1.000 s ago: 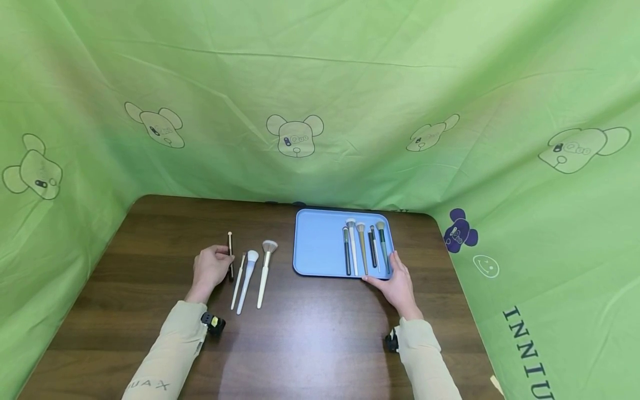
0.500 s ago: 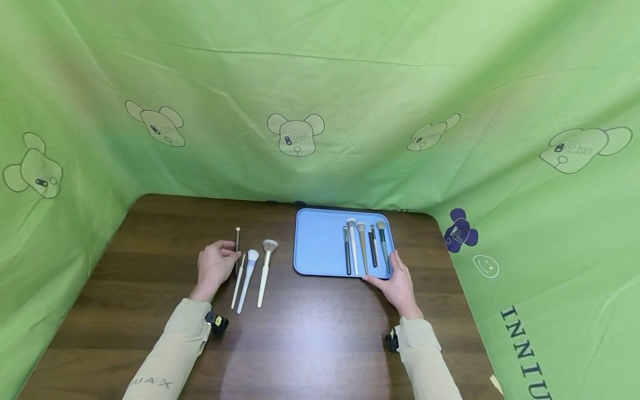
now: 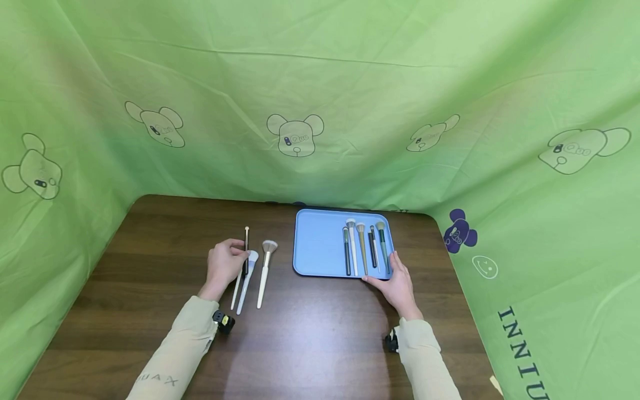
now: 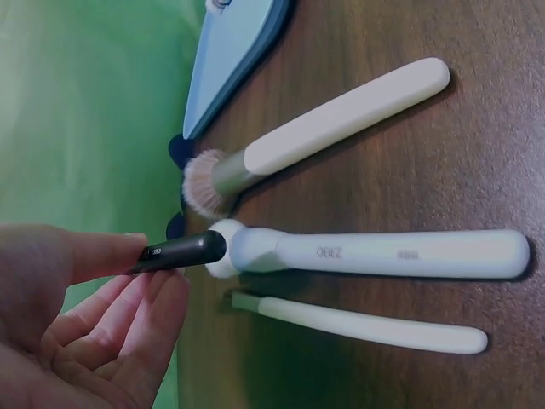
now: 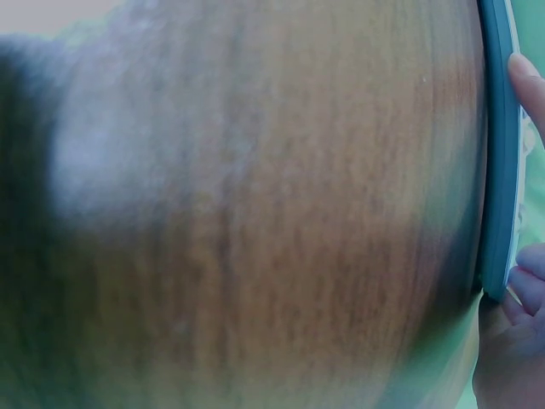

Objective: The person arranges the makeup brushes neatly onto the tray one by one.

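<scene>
My left hand point(image 3: 226, 263) pinches a dark-handled makeup brush point(image 3: 246, 239) between thumb and fingers, its small pale tip pointing away from me. In the left wrist view the black handle end point(image 4: 192, 251) sticks out of the fingers and overlaps the head of a white makeup brush point(image 4: 383, 254). Beside that lie a slim white makeup brush point(image 4: 375, 325) and a thicker one with fluffy bristles point(image 4: 349, 118). At the near right corner of the blue tray point(image 3: 317, 244), my right hand point(image 3: 397, 286) holds the rim, thumb along the front edge and fingers along the right side.
Several makeup brushes point(image 3: 362, 247) lie side by side in the tray's right part. Brown wooden table point(image 3: 310, 344) extends around the tray. Green cloth point(image 3: 300, 72) with printed bear heads hangs behind and at both sides.
My left hand has moved right with the dark makeup brush, which now passes over the tops of the white brushes. The right hand and tray have stayed put.
</scene>
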`<state>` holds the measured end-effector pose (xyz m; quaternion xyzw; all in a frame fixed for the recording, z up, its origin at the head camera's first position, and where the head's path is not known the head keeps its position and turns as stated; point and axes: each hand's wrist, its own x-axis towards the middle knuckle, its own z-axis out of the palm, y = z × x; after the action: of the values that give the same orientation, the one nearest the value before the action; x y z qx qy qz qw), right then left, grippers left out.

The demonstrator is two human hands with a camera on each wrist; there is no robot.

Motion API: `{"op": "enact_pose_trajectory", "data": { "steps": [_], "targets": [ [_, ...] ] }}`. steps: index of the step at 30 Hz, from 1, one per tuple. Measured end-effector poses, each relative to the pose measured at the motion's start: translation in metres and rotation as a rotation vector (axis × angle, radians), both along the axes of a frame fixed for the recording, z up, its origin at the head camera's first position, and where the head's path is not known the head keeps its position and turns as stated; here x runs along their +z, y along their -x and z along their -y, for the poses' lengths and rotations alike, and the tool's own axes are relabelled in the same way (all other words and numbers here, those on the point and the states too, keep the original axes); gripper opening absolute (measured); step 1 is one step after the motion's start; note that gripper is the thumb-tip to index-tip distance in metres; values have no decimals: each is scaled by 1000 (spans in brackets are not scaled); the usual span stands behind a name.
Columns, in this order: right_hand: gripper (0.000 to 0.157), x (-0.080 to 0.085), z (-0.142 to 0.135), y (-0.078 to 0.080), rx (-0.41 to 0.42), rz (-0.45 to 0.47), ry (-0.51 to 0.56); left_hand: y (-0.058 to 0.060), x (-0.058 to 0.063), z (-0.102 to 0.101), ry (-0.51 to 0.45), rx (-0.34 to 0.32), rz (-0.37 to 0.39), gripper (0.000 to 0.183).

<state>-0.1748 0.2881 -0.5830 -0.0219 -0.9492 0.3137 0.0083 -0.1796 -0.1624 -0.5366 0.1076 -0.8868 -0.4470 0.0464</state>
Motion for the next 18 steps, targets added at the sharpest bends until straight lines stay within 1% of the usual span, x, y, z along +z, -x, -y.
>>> {"op": "enact_pose_trajectory", "data": {
  "steps": [8, 13, 18],
  "targets": [
    [117, 1, 0, 0, -1, 3, 15, 8, 4, -13, 9, -30, -34, 27],
    [118, 0, -1, 0, 3, 4, 17, 11, 7, -23, 3, -47, -24, 26],
    [117, 0, 0, 0, 4, -3, 21, 14, 8, -34, -5, -63, -31, 25]
  ]
}}
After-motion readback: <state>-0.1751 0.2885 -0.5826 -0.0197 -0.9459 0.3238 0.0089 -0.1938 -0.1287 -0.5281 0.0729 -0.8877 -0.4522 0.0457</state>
